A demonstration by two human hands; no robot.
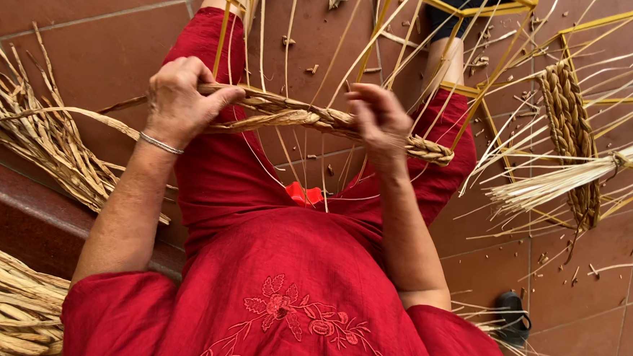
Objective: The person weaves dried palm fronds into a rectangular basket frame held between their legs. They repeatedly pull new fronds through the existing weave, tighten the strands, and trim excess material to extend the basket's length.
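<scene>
I sit in a red dress with a yellow metal frame (227, 22) held between my knees. Across it runs a thick braided band of dried straw (312, 117). My left hand (180, 102) grips the loose strands at the band's left end. My right hand (381, 120) pinches the braid near its middle, fingers curled around it. Thin pale stakes (289, 46) rise through the weave. A small red object (304, 193) lies in my lap below the band.
A pile of dried straw leaves (37, 138) lies at my left, with another bundle (3, 306) at the lower left. A second yellow frame with a woven strip (568, 126) and a tied pale bundle (569, 177) stand at the right. A black sandal (513, 318) rests on the tiled floor.
</scene>
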